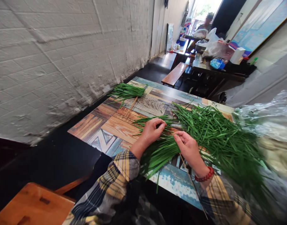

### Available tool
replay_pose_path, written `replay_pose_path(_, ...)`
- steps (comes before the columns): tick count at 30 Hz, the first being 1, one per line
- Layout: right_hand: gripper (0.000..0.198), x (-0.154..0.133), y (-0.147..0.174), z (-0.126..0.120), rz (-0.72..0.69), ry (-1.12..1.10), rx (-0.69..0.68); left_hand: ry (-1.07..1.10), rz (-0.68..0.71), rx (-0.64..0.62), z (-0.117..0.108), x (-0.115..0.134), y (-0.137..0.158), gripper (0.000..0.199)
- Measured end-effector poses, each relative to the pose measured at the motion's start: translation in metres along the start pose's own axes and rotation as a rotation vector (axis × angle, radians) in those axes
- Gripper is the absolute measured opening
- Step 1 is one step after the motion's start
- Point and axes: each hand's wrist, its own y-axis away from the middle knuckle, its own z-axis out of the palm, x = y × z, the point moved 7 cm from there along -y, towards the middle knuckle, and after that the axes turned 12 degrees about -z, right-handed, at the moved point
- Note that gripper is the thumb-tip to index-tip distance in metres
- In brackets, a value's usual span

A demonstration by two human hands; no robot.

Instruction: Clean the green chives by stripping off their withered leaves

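Observation:
My left hand (154, 130) is closed in a pinch just above a small bunch of chives (143, 122); what its fingertips hold is too small to make out. To its right, my right hand (187, 147) pinches a thin wooden skewer, its tip pointing toward the left hand. Another length of thin stick (192, 181) runs from below the right hand toward the table's near edge. Loose green chives (163, 153) lie under and in front of both hands, with their ends over the near edge. A large heap of chives (211, 128) spreads to the right.
On the patterned table (120, 125), a neat chive bundle (129, 90) lies at the far left with skewers (131, 107) beside it. Clear plastic bags (270, 112) crowd the right. A wooden stool (35, 204) stands lower left, a bench (175, 74) beyond. A person sits far back.

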Motion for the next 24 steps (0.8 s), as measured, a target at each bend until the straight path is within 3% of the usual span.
replay_pose_path(3,0.033,0.004,0.001,0.0,0.0,0.032,0.005,0.008,-0.049,0.112,-0.008,-0.008,-0.003,0.018)
replay_pose_path(7,0.03,0.003,0.001,0.0,-0.003,0.069,-0.005,-0.014,-0.051,0.153,-0.009,-0.012,-0.004,0.018)
replay_pose_path(16,0.032,-0.003,0.001,-0.003,-0.046,0.076,0.017,-0.244,0.071,0.077,0.001,-0.005,-0.002,0.014)
replay_pose_path(24,0.031,-0.001,0.001,-0.001,-0.029,0.157,-0.034,-0.595,0.189,-0.041,0.02,0.005,0.003,0.016)
